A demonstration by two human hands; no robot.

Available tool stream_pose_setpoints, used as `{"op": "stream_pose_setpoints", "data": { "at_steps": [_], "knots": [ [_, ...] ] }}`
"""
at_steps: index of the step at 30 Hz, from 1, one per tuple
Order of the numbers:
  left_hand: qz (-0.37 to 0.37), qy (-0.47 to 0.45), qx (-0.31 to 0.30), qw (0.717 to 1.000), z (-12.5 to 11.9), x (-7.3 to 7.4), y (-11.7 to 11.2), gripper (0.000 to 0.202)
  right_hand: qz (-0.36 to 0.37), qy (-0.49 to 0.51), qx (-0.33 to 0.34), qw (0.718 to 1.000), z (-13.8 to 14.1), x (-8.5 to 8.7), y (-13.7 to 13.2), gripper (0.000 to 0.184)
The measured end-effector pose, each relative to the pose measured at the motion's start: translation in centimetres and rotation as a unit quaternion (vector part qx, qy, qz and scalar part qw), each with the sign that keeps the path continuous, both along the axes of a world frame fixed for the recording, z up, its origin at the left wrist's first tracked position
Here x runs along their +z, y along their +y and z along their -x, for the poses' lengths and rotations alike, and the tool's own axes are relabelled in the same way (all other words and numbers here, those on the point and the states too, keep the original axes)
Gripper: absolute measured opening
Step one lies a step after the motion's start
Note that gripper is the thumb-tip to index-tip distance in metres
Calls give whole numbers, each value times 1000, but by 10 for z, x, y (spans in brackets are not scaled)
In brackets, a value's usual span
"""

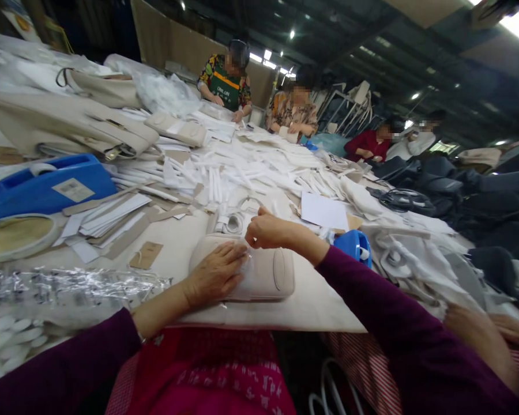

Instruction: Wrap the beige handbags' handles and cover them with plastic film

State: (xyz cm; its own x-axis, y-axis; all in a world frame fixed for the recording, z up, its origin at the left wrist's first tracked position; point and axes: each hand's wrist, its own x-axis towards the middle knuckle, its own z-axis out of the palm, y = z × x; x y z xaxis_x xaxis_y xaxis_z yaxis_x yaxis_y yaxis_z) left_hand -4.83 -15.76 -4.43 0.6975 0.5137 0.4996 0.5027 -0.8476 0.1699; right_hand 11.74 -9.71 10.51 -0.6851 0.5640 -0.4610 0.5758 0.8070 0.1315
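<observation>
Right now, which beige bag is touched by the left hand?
The small, rounded bag by the table's near edge; the other bags lie farther back.

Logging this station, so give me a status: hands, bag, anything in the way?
Left hand flat on beige bag. Right hand curled near its far edge, contents unclear. White coil just beyond; no obvious obstruction.

It's 1 cream bag [263, 278], kinda boxy with rounded corners, lying flat on the desk [324, 305] right by the near edge. Smooth pale face, with a long curved outline near its right end. The left hand [218, 270] covers part of its left side. A coiled white strap [232, 222] sits by its far edge, can't tell if attached.
</observation>
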Motion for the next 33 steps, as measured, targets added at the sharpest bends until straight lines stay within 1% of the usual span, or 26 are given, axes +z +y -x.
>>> {"op": "stream_pose_setpoints", "data": {
  "at_steps": [2,6,8,13,18,24,27,30,33],
  "knots": [
    [-5,-16,9,1000,1,0,0,38,-15,-9,-2,1000,8,-5,10,23],
    [-5,-32,9,999,1,1,-1,37,-35,-27,-4,999,14,-11,22,21],
    [-4,-27,11,1000,1,1,-2,37,-38,-34,-6,999,16,-12,25,20],
    [5,-1,8,1000,1,-1,0,40,-45,-38,-9,998,20,-15,32,26],
    [15,7,-5,1000,0,0,1,41,-52,-38,0,998,20,-22,38,22],
    [20,14,-3,1000,0,1,0,42,-87,-32,25,995,21,-32,43,25],
    [23,14,15,1000,2,2,-2,44,-95,-29,20,995,20,-35,44,26],
    [19,11,30,999,2,4,-3,42,-92,-25,17,995,16,-36,45,23],
    [11,24,18,999,0,6,-3,41,-100,-7,18,995,10,-38,48,16]
  ]
}}
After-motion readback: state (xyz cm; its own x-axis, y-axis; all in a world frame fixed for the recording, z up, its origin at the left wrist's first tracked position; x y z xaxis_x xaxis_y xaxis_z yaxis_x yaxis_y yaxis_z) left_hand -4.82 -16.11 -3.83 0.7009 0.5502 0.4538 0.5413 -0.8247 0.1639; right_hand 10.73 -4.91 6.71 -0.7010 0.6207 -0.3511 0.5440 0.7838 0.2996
